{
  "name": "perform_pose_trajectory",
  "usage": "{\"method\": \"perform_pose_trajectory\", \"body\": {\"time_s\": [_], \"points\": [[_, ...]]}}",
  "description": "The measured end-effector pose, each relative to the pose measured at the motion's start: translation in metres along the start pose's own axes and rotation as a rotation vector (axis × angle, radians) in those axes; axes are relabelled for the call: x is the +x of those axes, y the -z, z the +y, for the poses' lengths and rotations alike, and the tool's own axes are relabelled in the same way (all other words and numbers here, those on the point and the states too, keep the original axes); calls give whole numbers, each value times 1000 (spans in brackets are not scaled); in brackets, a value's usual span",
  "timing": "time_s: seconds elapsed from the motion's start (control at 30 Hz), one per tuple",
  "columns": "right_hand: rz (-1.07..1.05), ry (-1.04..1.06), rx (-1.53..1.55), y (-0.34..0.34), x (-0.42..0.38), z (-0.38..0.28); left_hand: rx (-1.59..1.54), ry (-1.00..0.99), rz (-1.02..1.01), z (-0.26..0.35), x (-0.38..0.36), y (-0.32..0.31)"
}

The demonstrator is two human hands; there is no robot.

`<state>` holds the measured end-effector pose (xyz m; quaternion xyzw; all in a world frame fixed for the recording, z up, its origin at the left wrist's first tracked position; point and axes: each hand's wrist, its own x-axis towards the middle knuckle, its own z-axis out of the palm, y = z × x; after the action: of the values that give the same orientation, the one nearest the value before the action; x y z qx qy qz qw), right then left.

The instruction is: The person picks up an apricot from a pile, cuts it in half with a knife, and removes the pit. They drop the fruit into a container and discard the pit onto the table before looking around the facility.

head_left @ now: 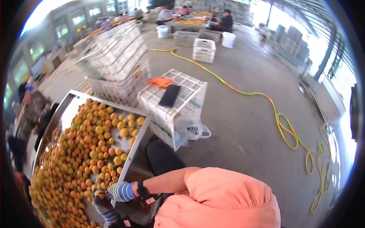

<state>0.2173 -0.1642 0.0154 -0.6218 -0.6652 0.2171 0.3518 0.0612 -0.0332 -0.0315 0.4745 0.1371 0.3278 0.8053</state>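
Observation:
My left hand (103, 209), in a blue, grey and yellow striped glove, is closed around an apricot (99, 193) at the near edge of a metal-rimmed sorting table (131, 154). Right beside it is my right hand (121, 191), in a matching glove, its dark fingertips bent toward that fruit. What those fingertips pinch, if anything, is too small to make out. Loose orange-yellow apricots (72, 163) cover most of the tabletop, thinning out toward the near rim. Below the rim, partly hidden by my right forearm, stands a crate (138, 175).
An upturned white crate (194, 89) bears a phone (170, 95), an orange cloth (159, 82) and a hanging plastic bag (190, 131). Stacked crates (114, 57) rise behind the table. A yellow-green hose (243, 92) snakes over the floor. Other people sit at tables farther off.

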Motion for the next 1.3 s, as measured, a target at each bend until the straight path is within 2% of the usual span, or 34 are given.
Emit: {"method": "perform_pose_trajectory", "body": {"time_s": [0.07, 0.1, 0.17, 0.27, 0.37, 0.47, 0.6, 0.7, 0.8, 0.87, 0.9, 0.97, 1.07, 1.17, 1.23, 1.3], "points": [[-34, -100, 58, 17, -7, -6, 0, -26, 106, -1, 1, -27], [44, -95, 38, 18, -10, -7, 3, -43, 168, -1, -2, -43], [191, -75, -9, 16, -14, -7, -217, 123, 293, 1, -1, -67], [269, -83, -8, -5, -12, 3, -68, -128, 518, 18, -5, -141], [269, 46, -139, -12, -16, 11, 86, 59, 453, 17, -10, -118], [74, -22, -83, 7, -17, 2, 254, 257, 379, 18, -15, -100], [46, -47, -47, -1, -10, 4, 331, 59, 331, 32, -24, -140], [157, -140, -57, -3, -14, -8, 369, 104, 389, 25, -26, -126], [-12, -18, -270, -44, 3, 25, 399, 172, 455, 15, -25, -101], [12, 95, -452, -49, -3, 29, 435, 225, 511, 12, -23, -81], [14, 106, -437, -50, -3, 30, 447, 250, 534, 10, -21, -72], [15, -25, -123, -16, -16, -1, 460, 268, 557, 8, -18, -62], [59, 25, -167, -21, -14, 1, 463, 132, 539, 26, -26, -114], [15, -23, -165, -11, -13, -6, 795, -170, 343, 15, -37, -114], [-10, 58, -328, -22, -6, 9, 746, -130, 394, 14, -35, -115], [-83, 5, -373, -24, -8, 7, 631, -25, 498, 17, -31, -111]]}}
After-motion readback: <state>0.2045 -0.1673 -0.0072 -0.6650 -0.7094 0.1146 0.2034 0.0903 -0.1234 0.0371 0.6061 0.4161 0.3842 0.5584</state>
